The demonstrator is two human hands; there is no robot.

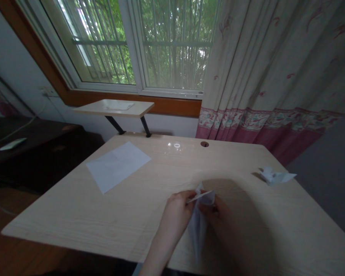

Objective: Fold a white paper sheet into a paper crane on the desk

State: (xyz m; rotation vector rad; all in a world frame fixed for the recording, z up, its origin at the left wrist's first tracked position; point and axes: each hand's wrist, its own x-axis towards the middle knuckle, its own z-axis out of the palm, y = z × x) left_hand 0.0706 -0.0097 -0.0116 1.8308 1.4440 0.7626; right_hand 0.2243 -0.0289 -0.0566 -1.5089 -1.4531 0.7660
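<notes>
Near the front of the desk, a folded sheet of white paper (199, 226) is held between my two hands, its long narrow end pointing down toward me. My left hand (181, 203) pinches the upper part of the paper from the left. On the other side, my right hand (214, 211) grips a raised flap, with some of its fingers hidden behind the paper. Fold details are too dim to make out fully.
A flat white sheet (119, 166) lies on the desk (74, 207) at left. A folded or crumpled paper piece (271, 175) rests near the right edge. Behind stand a raised shelf (143, 109), a round cable hole (205, 144), a window and a curtain (247, 76).
</notes>
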